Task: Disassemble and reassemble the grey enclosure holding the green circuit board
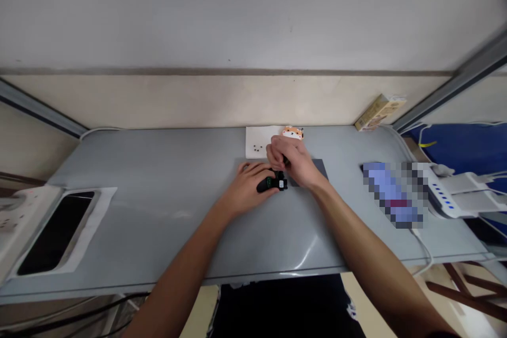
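Observation:
My left hand [249, 186] rests on the grey table [158, 195] with its fingers curled around a small black device [271, 184] that has a white tag at its end. My right hand [292, 159] is closed just above it, pinching a thin dark tool whose tip meets the device. Both hands work over a dark grey mat [319, 169]. Behind them lies a white sheet of paper [259, 141] with a few tiny dark screws [257, 148] on it. An orange and white cartoon figure [293, 132] sits at the paper's right edge.
A dark phone [55, 232] lies on white paper at the left. A white power strip [447, 195] with cables and a blurred-out object [394, 194] sit at the right. A small yellow box [379, 111] leans against the back wall.

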The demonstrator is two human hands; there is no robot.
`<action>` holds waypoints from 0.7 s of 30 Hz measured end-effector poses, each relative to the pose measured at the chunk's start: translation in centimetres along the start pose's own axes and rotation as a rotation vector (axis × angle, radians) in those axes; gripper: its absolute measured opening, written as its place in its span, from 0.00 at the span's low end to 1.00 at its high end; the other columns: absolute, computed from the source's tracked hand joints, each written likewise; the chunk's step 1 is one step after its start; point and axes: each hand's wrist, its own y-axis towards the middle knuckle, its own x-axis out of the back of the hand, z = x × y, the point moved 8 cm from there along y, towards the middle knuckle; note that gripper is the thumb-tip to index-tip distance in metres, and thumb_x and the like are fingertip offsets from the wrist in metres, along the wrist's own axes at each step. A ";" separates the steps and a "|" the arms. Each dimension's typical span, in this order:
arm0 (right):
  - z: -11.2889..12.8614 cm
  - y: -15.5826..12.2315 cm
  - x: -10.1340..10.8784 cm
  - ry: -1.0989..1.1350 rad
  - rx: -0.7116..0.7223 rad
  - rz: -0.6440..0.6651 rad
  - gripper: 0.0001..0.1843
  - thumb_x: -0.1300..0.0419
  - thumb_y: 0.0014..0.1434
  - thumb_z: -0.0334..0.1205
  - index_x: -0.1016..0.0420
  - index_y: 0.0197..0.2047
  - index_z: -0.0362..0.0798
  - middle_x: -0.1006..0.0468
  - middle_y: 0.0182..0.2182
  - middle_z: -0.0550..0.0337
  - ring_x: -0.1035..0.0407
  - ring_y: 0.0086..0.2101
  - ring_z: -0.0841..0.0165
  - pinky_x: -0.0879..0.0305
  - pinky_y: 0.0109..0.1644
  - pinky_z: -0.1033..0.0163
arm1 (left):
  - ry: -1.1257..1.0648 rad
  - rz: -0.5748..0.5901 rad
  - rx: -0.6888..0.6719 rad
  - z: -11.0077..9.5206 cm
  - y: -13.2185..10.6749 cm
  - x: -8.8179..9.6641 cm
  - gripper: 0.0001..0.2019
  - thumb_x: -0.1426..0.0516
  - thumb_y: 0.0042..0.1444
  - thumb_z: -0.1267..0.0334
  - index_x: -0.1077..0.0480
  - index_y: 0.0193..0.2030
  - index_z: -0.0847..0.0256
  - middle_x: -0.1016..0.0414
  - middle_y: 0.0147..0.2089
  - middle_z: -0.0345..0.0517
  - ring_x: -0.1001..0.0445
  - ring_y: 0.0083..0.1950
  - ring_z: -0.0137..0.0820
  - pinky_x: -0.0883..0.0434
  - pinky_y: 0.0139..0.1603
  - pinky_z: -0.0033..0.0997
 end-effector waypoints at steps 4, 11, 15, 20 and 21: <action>-0.4 -0.3 1.1 0.115 0.016 -0.061 0.27 0.41 0.66 0.55 0.41 0.22 0.50 0.43 0.18 0.67 0.50 0.21 0.73 0.53 0.27 0.63 | -0.002 0.026 -0.005 -0.1 0.0 0.0 0.12 0.38 0.65 0.54 0.26 0.53 0.49 0.24 0.62 0.40 0.30 0.65 0.40 0.42 0.69 0.48; 0.0 -0.5 2.6 0.164 0.081 -0.141 0.26 0.47 0.67 0.64 0.28 0.35 0.50 0.36 0.25 0.63 0.42 0.26 0.71 0.42 0.33 0.62 | 0.011 0.054 0.011 0.2 0.2 0.0 0.12 0.39 0.66 0.53 0.26 0.53 0.49 0.27 0.65 0.42 0.31 0.67 0.41 0.42 0.69 0.49; 0.1 -0.8 3.1 0.091 0.118 -0.091 0.20 0.37 0.63 0.59 0.28 0.35 0.49 0.29 0.34 0.60 0.32 0.34 0.70 0.35 0.40 0.62 | 0.004 0.055 -0.018 0.2 0.1 0.1 0.13 0.39 0.65 0.53 0.26 0.54 0.49 0.27 0.66 0.43 0.31 0.67 0.40 0.42 0.70 0.49; -0.4 -1.0 4.9 0.053 0.109 -0.232 0.26 0.32 0.58 0.59 0.42 0.33 0.53 0.30 0.26 0.69 0.36 0.22 0.74 0.39 0.28 0.65 | 0.002 0.037 0.024 0.3 0.3 -0.3 0.12 0.38 0.64 0.52 0.26 0.51 0.52 0.25 0.64 0.45 0.31 0.66 0.42 0.41 0.69 0.51; -0.4 -1.1 5.3 0.029 0.121 -0.287 0.26 0.31 0.57 0.59 0.43 0.33 0.53 0.35 0.22 0.72 0.40 0.19 0.75 0.42 0.25 0.66 | 0.004 0.035 0.038 0.3 0.3 -0.4 0.12 0.37 0.64 0.52 0.26 0.50 0.53 0.25 0.64 0.46 0.31 0.66 0.42 0.40 0.69 0.51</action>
